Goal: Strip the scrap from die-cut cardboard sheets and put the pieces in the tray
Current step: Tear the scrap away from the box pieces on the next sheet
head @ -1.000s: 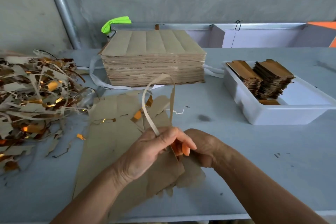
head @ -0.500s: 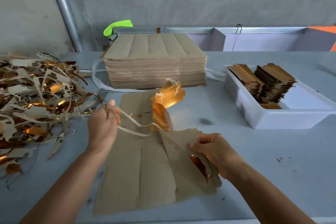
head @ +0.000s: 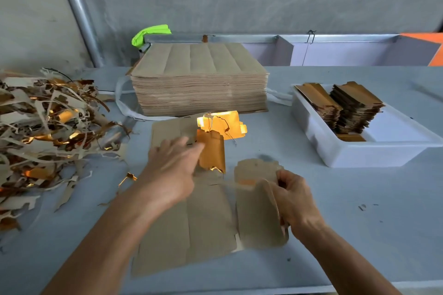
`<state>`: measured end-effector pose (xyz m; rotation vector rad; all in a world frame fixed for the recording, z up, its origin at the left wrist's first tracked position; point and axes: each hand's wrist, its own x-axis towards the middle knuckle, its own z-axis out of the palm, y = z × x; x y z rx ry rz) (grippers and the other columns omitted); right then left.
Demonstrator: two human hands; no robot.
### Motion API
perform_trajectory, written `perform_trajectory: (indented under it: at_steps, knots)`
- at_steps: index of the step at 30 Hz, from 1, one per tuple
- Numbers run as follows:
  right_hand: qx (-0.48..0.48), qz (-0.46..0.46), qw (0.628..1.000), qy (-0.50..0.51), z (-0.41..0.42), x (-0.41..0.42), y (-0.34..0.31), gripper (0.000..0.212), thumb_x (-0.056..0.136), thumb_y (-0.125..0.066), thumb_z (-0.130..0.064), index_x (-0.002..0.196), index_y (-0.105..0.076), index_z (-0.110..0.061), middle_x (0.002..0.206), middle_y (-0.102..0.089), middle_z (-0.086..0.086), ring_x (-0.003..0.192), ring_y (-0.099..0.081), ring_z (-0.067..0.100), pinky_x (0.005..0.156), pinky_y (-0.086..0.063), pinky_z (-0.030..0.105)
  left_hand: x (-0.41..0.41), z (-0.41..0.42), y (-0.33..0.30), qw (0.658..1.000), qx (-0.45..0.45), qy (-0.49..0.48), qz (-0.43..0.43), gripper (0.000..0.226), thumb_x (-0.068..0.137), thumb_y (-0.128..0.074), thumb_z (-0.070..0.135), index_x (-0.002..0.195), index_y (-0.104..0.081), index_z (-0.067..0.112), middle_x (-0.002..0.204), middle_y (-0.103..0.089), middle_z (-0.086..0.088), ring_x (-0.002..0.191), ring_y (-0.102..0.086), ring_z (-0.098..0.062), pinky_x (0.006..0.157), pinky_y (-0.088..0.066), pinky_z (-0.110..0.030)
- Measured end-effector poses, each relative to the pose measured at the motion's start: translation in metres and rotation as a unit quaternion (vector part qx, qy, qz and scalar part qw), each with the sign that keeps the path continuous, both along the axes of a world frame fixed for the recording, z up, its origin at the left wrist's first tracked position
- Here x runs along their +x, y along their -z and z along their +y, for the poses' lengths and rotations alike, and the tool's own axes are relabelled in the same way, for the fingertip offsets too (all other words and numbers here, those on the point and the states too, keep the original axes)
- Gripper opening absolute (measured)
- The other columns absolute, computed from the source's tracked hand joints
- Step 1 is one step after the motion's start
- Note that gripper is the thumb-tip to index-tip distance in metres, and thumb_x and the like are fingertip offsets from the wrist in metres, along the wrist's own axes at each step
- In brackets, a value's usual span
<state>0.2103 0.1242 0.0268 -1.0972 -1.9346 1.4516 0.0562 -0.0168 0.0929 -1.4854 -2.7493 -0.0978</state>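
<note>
Gripping a loose die-cut piece (head: 260,201) by its right edge: right hand (head: 293,201), fingers (head: 284,181) curled round the cardboard, brown side facing up, a sliver of gold showing at the fold. Reaching forward over the sheet: left hand (head: 171,171), blurred, fingers (head: 189,148) stretched fairly straight and spread, holding nothing that can be made out, tips just beside a gold panel.

Lying flat under both forearms on the worktop (head: 359,223): the die-cut sheet (head: 191,227), brown side up, creased into long panels, the held piece touching its right edge. Standing curled up at the sheet's far end: two gold-faced pieces (head: 217,141), one upright near the left fingertips, the other lying behind it and glinting brightly.

Sitting beyond the sheet: a tall stack of uncut sheets (head: 199,86), a white strap (head: 124,105) looping round its base. Heaping up at far left: a scrap pile (head: 48,132) of torn brown strips and gold shreds, one small gold shred (head: 128,177) lying apart near the left wrist.

Resting to the right, well apart from the hands: a white tray (head: 354,153) holding two leaning stacks of stripped pieces (head: 340,105). Showing behind the tall stack: something bright green (head: 149,33) against the grey wall.
</note>
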Motion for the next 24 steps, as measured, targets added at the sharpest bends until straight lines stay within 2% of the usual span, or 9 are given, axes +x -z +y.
perform_trajectory:
  at_steps: [3, 7, 8, 9, 10, 12, 14, 18, 24]
  knots:
    - [0.065, -0.02, 0.998, 0.009, -0.004, -0.004, 0.002, 0.012, 0.078, -0.059, -0.01, 0.073, -0.059, 0.001, 0.062, -0.059, 0.011, 0.053, -0.05, 0.014, 0.046, -0.042, 0.028, 0.024, 0.011, 0.005, 0.936, 0.189, 0.198, -0.22, 0.057, 0.093, -0.047, -0.004, 0.142, -0.038, 0.025, 0.147, -0.037, 0.012, 0.135, -0.028, 0.002, 0.108, -0.022, -0.011]
    - [-0.022, 0.007, 0.999, 0.025, -0.004, -0.002, -0.001, 0.017, 0.086, -0.059, -0.014, 0.075, -0.058, -0.001, 0.059, -0.055, 0.006, 0.046, -0.055, 0.022, 0.04, -0.039, 0.025, 0.039, 0.014, 0.023, 0.651, 0.288, 0.258, -0.653, 0.034, 0.097, -0.042, 0.019, 0.125, -0.06, 0.013, 0.115, -0.069, -0.007, 0.121, -0.056, -0.02, 0.105, -0.039, -0.025]
    - [-0.07, 0.02, 0.997, 0.039, -0.001, -0.001, -0.004, 0.015, 0.088, -0.058, -0.012, 0.079, -0.06, 0.0, 0.062, -0.056, 0.01, 0.044, -0.055, 0.023, 0.039, -0.039, 0.025, 0.037, 0.012, 0.028, 0.598, 0.26, 0.27, -0.708, 0.035, 0.097, -0.041, 0.022, 0.123, -0.061, 0.011, 0.099, -0.072, -0.012, 0.107, -0.064, -0.028, 0.101, -0.044, -0.031]
    - [-0.105, 0.031, 0.992, 0.06, 0.002, 0.0, -0.007, 0.014, 0.088, -0.056, -0.01, 0.082, -0.06, 0.002, 0.063, -0.056, 0.013, 0.044, -0.054, 0.021, 0.039, -0.039, 0.024, 0.034, 0.01, 0.031, 0.587, 0.222, 0.269, -0.731, 0.034, 0.098, -0.04, 0.026, 0.122, -0.06, 0.011, 0.083, -0.071, -0.011, 0.088, -0.069, -0.029, 0.091, -0.05, -0.033]
    - [-0.128, 0.043, 0.987, 0.084, 0.006, 0.001, -0.011, 0.013, 0.089, -0.055, -0.007, 0.084, -0.06, 0.003, 0.063, -0.055, 0.013, 0.044, -0.053, 0.018, 0.039, -0.038, 0.022, 0.03, 0.011, 0.035, 0.628, 0.189, 0.249, -0.713, 0.033, 0.098, -0.041, 0.031, 0.118, -0.061, 0.013, 0.072, -0.067, -0.007, 0.069, -0.068, -0.024, 0.075, -0.053, -0.03]
    - [-0.148, 0.065, 0.979, 0.124, 0.011, 0.001, -0.016, 0.01, 0.089, -0.054, -0.007, 0.086, -0.061, 0.0, 0.066, -0.054, 0.008, 0.051, -0.052, 0.016, 0.042, -0.041, 0.021, 0.023, 0.014, 0.046, 0.812, 0.131, 0.175, -0.541, 0.03, 0.095, -0.048, 0.042, 0.111, -0.061, 0.021, 0.063, -0.057, 0.002, 0.052, -0.053, -0.011, 0.052, -0.044, -0.021]
    - [-0.17, 0.095, 0.971, 0.141, 0.011, 0.0, -0.02, 0.011, 0.091, -0.053, -0.009, 0.081, -0.057, -0.008, 0.076, -0.055, 0.009, 0.062, -0.054, 0.019, 0.042, -0.046, 0.026, 0.021, 0.017, 0.056, 0.94, 0.097, 0.113, -0.308, 0.043, 0.082, -0.062, 0.055, 0.112, -0.056, 0.025, 0.07, -0.052, 0.011, 0.062, -0.049, -0.007, 0.057, -0.04, -0.021]
    - [-0.195, 0.13, 0.962, 0.14, 0.0, -0.004, -0.024, 0.011, 0.094, -0.051, -0.008, 0.084, -0.055, -0.004, 0.073, -0.053, 0.009, 0.052, -0.055, 0.015, 0.028, -0.037, 0.015, 0.039, 0.022, 0.067, 0.962, 0.112, 0.128, -0.214, 0.095, 0.048, -0.068, 0.076, 0.126, -0.039, 0.03, 0.123, -0.037, 0.019, 0.102, -0.049, -0.004, 0.084, -0.046, -0.024]
    - [-0.197, 0.16, 0.953, 0.164, 0.002, -0.003, -0.02, 0.01, 0.095, -0.049, -0.014, 0.092, -0.055, -0.007, 0.08, -0.055, 0.008, 0.066, -0.052, 0.019, 0.045, -0.044, 0.026, 0.052, 0.025, 0.084, 0.988, 0.1, 0.106, -0.044, 0.035, 0.094, -0.05, 0.036, 0.121, -0.032, 0.021, 0.116, -0.053, 0.001, 0.09, -0.06, -0.026, 0.067, -0.044, -0.032]
